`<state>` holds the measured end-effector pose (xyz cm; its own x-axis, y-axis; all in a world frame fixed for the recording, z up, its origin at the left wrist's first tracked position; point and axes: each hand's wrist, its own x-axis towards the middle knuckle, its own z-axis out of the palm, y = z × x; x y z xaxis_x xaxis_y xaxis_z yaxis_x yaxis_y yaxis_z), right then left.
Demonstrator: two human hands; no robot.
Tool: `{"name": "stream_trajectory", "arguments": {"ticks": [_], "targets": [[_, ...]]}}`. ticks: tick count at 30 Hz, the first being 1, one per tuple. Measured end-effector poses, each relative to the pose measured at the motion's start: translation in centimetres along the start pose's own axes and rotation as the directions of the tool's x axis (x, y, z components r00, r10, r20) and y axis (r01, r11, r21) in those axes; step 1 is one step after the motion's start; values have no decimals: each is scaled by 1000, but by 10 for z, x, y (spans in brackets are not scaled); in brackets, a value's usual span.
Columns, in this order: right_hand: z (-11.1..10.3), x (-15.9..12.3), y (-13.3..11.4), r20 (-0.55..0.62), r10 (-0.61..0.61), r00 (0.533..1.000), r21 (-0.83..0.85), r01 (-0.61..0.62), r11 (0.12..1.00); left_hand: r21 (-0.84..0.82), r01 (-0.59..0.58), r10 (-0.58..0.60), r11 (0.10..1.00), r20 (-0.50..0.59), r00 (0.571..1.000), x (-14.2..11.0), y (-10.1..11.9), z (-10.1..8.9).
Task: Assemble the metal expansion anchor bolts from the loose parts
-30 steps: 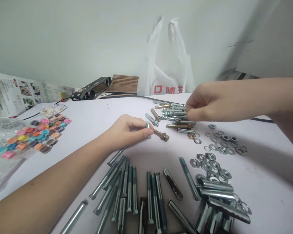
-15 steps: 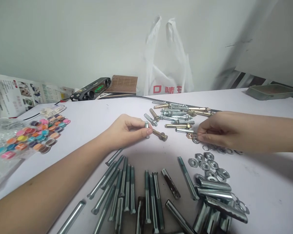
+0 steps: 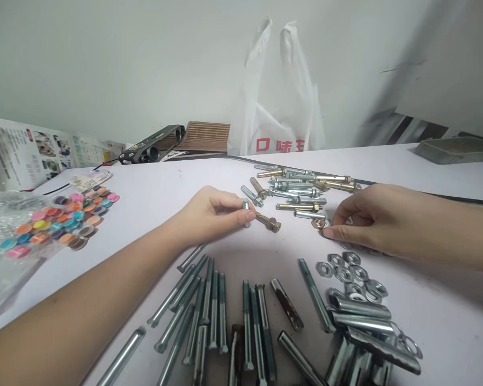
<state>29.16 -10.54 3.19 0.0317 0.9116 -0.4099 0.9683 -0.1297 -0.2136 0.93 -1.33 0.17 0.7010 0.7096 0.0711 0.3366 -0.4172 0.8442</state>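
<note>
From my end of the feed, the L hand [image 3: 215, 214] is clamped on a short silver rod [image 3: 246, 205], thumb against fingers, held roughly upright above the surface [image 3: 153, 195]. A brass-toned expansion bolt [image 3: 270, 222] runs out right beside those fingertips; can't tell if it's gripped too. I'd expect the rod to be stiff, smallish but dense, maybe slick (plated steel usually is), so best taken mid-shank, thumb opposed. The R hand [image 3: 374, 217] is low over the washers, thumb by a copper-toned nut [image 3: 317, 224]; can't tell if its fingers are closed on anything. Any flat ring there would prob. be light and awkward to lift, best by the rim. Most washers are hidden behind that hand; the rod's middle is covered, and the near steel sleeves [image 3: 362, 308] partly overlap.
</note>
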Motion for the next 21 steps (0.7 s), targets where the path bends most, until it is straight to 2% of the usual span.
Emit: {"name": "stream_trajectory", "arguments": {"ticks": [10,14,18,21], "targets": [[4,-1,-4,59,-13,998,189,1,982,-16,-7,7,1000,-2,1000,0,1,1],[1,-2,-3,136,-54,989,294,12,956,-30,-6,6,1000,-9,1000,0,0,1],[-13,-6,-13,168,-73,983,343,11,939,-6,-26,26,1000,10,1000,-1,-1,0],[-29,-3,-34,93,-135,986,360,93,928,-18,-41,42,999,13,999,-1,-2,1]]}}
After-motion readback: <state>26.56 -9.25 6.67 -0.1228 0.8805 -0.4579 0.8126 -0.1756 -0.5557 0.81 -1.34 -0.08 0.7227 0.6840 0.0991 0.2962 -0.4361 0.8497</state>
